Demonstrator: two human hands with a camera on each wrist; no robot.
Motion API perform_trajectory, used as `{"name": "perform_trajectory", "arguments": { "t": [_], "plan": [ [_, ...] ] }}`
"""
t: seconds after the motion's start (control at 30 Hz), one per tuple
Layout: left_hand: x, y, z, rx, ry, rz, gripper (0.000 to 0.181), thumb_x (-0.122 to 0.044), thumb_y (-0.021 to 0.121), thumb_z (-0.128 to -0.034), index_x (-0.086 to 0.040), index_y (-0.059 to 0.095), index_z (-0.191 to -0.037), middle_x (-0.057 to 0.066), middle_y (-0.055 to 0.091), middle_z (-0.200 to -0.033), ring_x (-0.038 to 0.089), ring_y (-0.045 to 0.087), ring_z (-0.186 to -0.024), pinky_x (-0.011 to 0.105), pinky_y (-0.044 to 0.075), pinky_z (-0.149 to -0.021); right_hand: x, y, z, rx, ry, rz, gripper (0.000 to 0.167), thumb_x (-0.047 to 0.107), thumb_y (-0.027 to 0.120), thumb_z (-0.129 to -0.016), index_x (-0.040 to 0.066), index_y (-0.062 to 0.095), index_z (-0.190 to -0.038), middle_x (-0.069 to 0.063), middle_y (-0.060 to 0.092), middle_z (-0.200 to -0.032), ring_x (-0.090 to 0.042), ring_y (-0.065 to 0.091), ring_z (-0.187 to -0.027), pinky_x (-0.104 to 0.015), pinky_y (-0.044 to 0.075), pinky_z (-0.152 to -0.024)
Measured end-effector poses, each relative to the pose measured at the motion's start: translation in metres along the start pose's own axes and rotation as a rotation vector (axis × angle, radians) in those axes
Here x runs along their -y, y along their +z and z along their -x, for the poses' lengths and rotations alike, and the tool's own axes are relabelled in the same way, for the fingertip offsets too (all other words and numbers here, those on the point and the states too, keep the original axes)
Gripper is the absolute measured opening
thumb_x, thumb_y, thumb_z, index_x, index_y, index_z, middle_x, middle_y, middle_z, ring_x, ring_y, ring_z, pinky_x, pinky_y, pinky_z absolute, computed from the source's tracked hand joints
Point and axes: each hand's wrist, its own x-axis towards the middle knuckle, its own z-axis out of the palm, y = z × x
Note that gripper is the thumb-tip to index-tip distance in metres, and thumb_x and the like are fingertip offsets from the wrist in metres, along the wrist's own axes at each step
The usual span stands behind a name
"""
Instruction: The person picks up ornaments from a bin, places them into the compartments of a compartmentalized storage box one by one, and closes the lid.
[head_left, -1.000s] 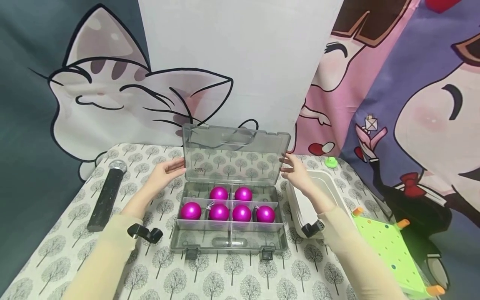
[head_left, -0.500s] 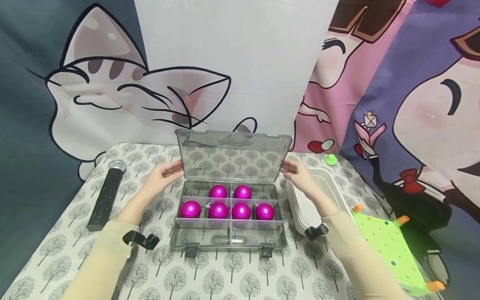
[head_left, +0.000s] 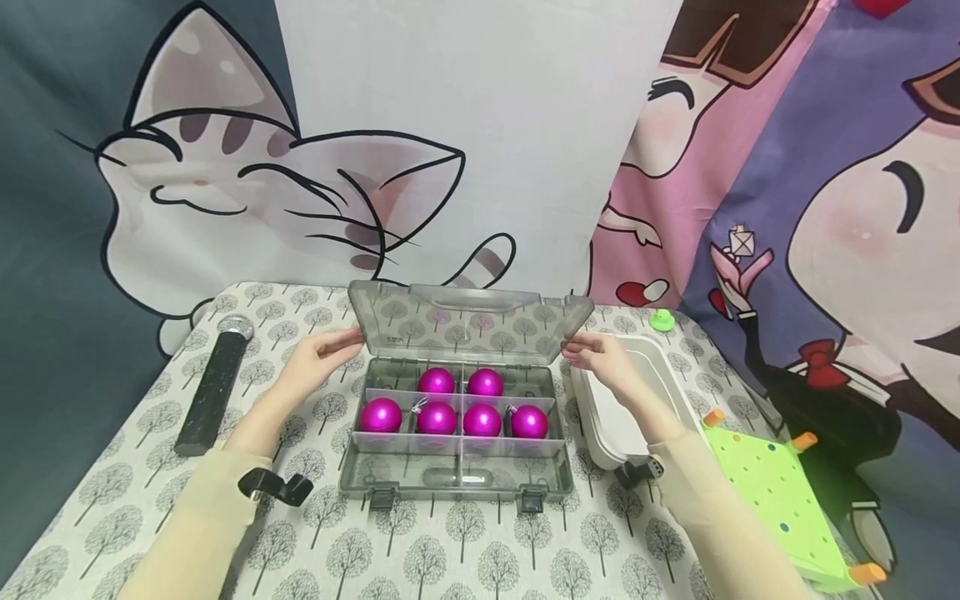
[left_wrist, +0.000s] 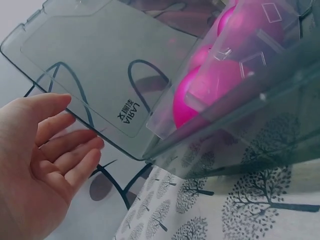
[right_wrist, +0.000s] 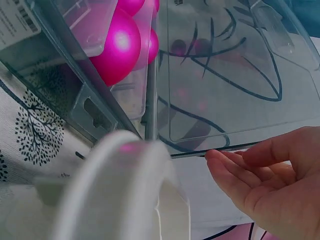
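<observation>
A transparent grey divided storage box (head_left: 457, 467) holds several magenta baubles (head_left: 382, 416), some with silvery loops on top. Its see-through lid (head_left: 465, 321) stands raised on the back hinge, its top edge leaning toward me. My left hand (head_left: 322, 358) is at the lid's left edge; in the left wrist view its relaxed fingers (left_wrist: 70, 150) lie along that edge, thumb apart. At the opposite edge is my right hand (head_left: 600, 354), whose fingertips (right_wrist: 215, 160) touch the lid's rim in the right wrist view. Neither hand grips the lid.
A black microphone (head_left: 213, 392) lies at the left. Right of the box sits a white container (head_left: 600, 425), under my right forearm. A green pegged board (head_left: 780, 500) and a small green duck (head_left: 662, 321) are further right.
The lid's top edge has come down and forward, so the lid tilts more toward me. My hands have stayed at its two sides, shifting slightly; the baubles are unmoved.
</observation>
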Motion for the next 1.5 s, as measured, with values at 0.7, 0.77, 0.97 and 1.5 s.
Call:
{"name": "perform_trajectory", "arguments": {
  "t": [0.7, 0.77, 0.97, 1.5],
  "plan": [
    [0.019, 0.008, 0.029, -0.014, 0.100, 0.171, 0.033, -0.009, 0.058, -0.0973, 0.008, 0.059, -0.126, -0.007, 0.065, -0.126, -0.016, 0.054, -0.109, 0.003, 0.037, -0.097, -0.001, 0.005, 0.034, 0.060, 0.022, 0.176, 0.047, -0.009, 0.038, -0.090, -0.014, 0.045, -0.137, -0.030, 0.052, -0.135, -0.045, 0.048, -0.129, -0.056, 0.033, -0.114],
    [0.021, 0.009, 0.030, -0.012, 0.095, 0.180, 0.032, -0.010, 0.059, -0.0971, 0.004, 0.061, -0.126, -0.006, 0.066, -0.126, -0.016, 0.055, -0.108, 0.003, 0.037, -0.097, -0.002, 0.005, 0.034, 0.055, 0.029, 0.192, 0.049, -0.009, 0.036, -0.089, -0.012, 0.045, -0.137, -0.030, 0.053, -0.135, -0.045, 0.049, -0.129, -0.055, 0.039, -0.111],
    [0.024, 0.010, 0.035, -0.015, 0.082, 0.147, 0.031, -0.012, 0.061, -0.0964, 0.001, 0.063, -0.125, -0.012, 0.066, -0.123, -0.017, 0.055, -0.108, 0.003, 0.038, -0.097, -0.006, 0.008, 0.038, 0.055, 0.060, 0.223, 0.051, -0.010, 0.037, -0.087, -0.010, 0.046, -0.138, -0.030, 0.054, -0.135, -0.045, 0.051, -0.128, -0.054, 0.041, -0.109],
    [0.028, 0.010, 0.042, 0.027, 0.026, 0.003, 0.035, -0.016, 0.063, -0.0954, 0.002, 0.063, -0.125, 0.016, 0.062, -0.129, -0.019, 0.053, -0.103, 0.006, 0.042, -0.093, -0.005, 0.023, 0.047, 0.051, 0.115, 0.282, 0.055, -0.013, 0.038, -0.077, -0.015, 0.051, -0.131, -0.032, 0.063, -0.115, -0.040, 0.065, -0.104, -0.040, 0.058, -0.087]
  ]
}}
